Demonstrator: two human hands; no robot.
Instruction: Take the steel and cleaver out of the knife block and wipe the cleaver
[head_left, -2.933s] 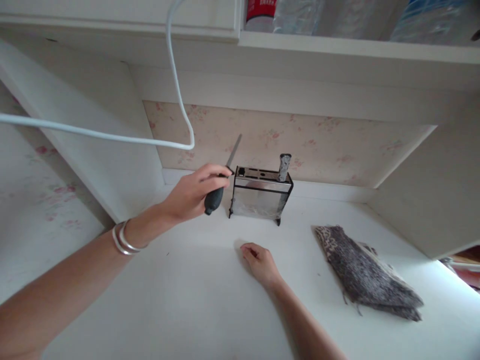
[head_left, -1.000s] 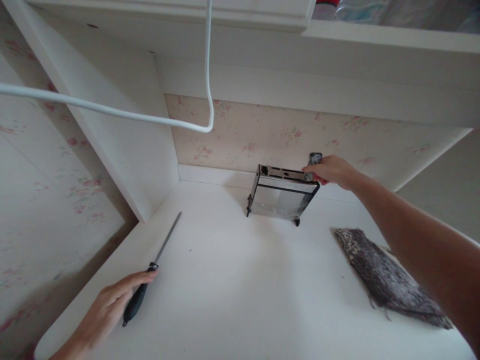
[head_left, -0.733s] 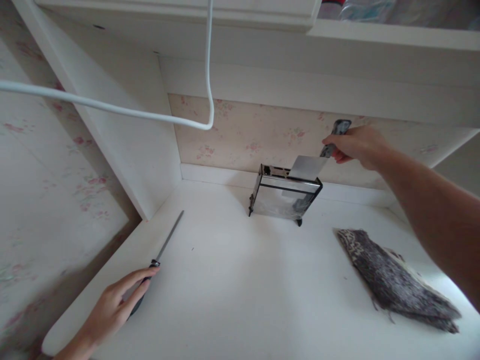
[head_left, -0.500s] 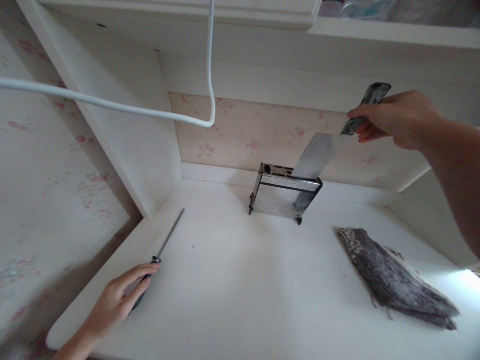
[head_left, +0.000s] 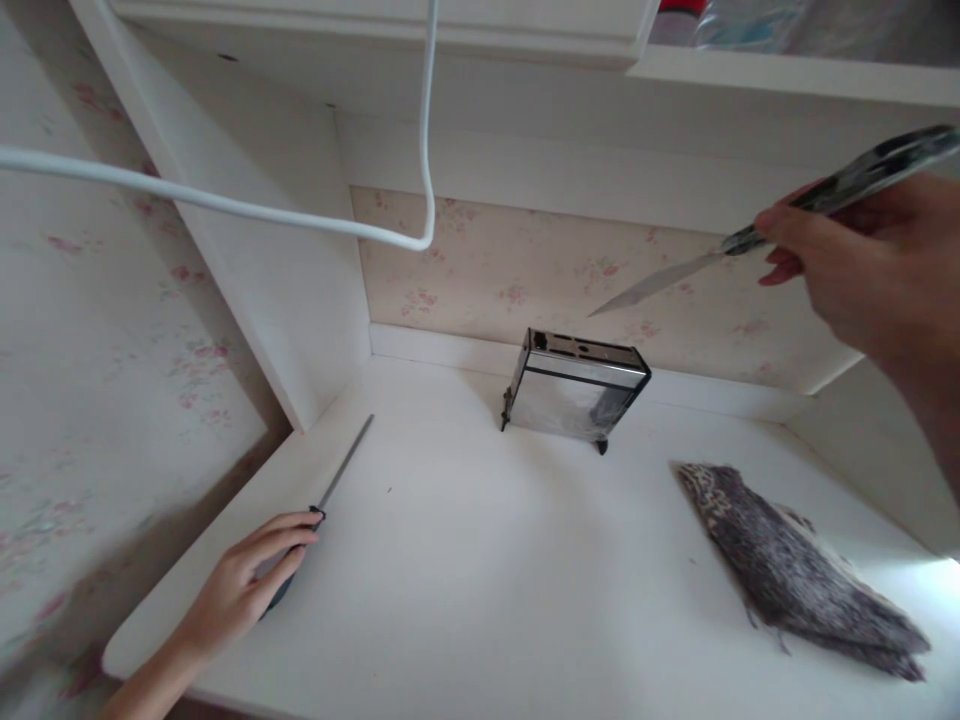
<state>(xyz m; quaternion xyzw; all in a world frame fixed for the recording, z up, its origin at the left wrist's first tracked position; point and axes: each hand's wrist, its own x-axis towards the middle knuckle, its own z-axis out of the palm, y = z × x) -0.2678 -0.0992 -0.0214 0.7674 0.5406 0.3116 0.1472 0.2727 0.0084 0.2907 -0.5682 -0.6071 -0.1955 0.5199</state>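
A: Item one, your right hand [head_left: 874,260]?

B: Upper right of the frame. Fingers closed around the dark, mottled handle of one knife [head_left: 741,242].

A: The knife itself?

B: One piece, held by you in the air, blade seen nearly edge-on. Handle rises toward the right edge; blade slants down leftward, its tip showing just above the knife block [head_left: 566,398], apart from it.

A: And that block?

B: Right of centre, upright on your white counter [head_left: 465,600]. Slotted top, metal band, black edging, pale front panel, a dark foot at the lower right corner.

A: Item two, your left hand [head_left: 244,580]?

B: Lower left. Fingers partly spread, thumb and fingers touching the black handle of one sharpening steel [head_left: 345,467]. Whether you grip it or merely rest on it, cannot tell. Its slim rod points up and to the right.

A: Surroundings?

B: Lower right: one grey folded cloth [head_left: 802,570] on the counter, pale pattern at its upper left end, loose threads below. Upper left: one white cable [head_left: 247,208], bending sharply in front of floral wallpaper [head_left: 495,265]. Top right: a shelf [head_left: 795,75] bearing a red item and clear plastic.
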